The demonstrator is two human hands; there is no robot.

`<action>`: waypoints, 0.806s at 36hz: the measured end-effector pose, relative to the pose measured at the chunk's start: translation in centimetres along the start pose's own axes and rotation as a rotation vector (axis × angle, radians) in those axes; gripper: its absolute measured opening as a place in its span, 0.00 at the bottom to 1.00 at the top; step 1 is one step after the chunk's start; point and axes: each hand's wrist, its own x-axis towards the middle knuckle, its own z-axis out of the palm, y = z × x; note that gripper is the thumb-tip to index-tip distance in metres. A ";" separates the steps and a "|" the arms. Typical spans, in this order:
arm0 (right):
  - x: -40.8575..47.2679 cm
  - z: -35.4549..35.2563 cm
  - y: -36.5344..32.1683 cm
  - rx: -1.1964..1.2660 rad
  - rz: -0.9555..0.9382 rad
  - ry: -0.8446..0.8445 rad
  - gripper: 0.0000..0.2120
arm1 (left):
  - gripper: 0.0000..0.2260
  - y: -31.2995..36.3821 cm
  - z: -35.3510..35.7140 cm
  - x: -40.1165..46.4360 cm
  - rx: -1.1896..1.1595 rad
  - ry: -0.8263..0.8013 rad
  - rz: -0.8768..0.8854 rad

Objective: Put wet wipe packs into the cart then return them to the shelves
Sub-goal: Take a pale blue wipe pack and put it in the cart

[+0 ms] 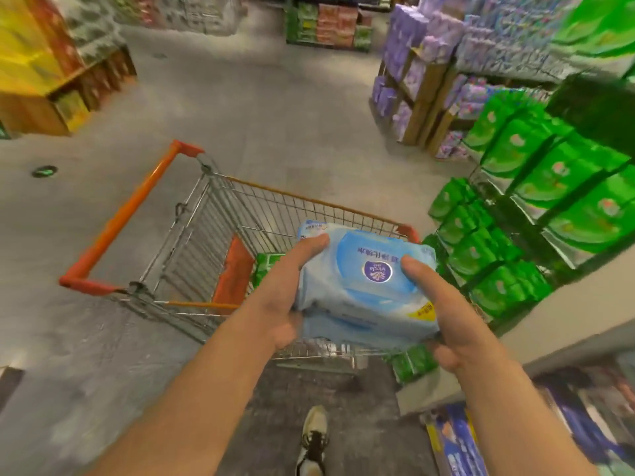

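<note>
Above cart basket, from head view: blue wet wipe bundle (366,286) held between both hands. Left hand (285,304) grips its left side, thumb on top; right hand (453,317) grips right side, thumb across top face. Bundle hangs over wire cart (220,214), orange handle at left. Green pack (266,269) lies inside basket. Green packs (536,201) fill shelves at right. Shoe (312,441) on grey floor below.

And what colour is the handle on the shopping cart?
Orange. The cart's handle shows best in the head view, to the left of the wet wipe pack.
</note>
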 end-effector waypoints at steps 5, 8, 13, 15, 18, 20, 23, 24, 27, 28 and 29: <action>7.4 -0.3 -1.5 -0.036 0.048 -0.033 0.19 | 0.19 2.5 -0.3 5.6 0.046 0.070 0.021; 11.4 -1.1 -2.3 -0.020 0.063 -0.030 0.24 | 0.17 3.6 -0.4 9.0 0.100 0.095 -0.021; 17.7 -2.3 -2.1 -0.055 0.089 -0.070 0.27 | 0.24 3.8 -2.1 15.3 0.200 0.143 -0.124; 19.9 -2.5 -1.2 -0.044 0.124 -0.069 0.28 | 0.21 3.5 -2.9 17.3 0.216 0.147 -0.162; 22.7 -3.0 0.9 -0.022 0.185 -0.066 0.29 | 0.19 2.6 -4.2 19.9 0.197 0.154 -0.227; 24.4 -3.2 2.6 -0.026 0.220 -0.053 0.30 | 0.18 1.5 -5.6 21.6 0.186 0.156 -0.278; 26.9 -3.7 5.6 -0.021 0.252 -0.059 0.29 | 0.13 -0.8 -8.0 24.2 0.163 0.177 -0.359; 27.6 -3.8 6.4 -0.019 0.266 -0.065 0.27 | 0.15 -1.7 -8.8 25.1 0.162 0.188 -0.377; 29.8 -4.4 9.2 -0.027 0.344 -0.058 0.25 | 0.27 -4.2 -10.7 27.8 0.148 0.214 -0.432; 30.5 -4.7 10.2 -0.030 0.365 -0.055 0.26 | 0.24 -4.9 -11.2 28.7 0.139 0.223 -0.451; 31.3 -4.9 11.4 -0.032 0.388 -0.052 0.29 | 0.18 -5.7 -11.7 29.4 0.124 0.227 -0.469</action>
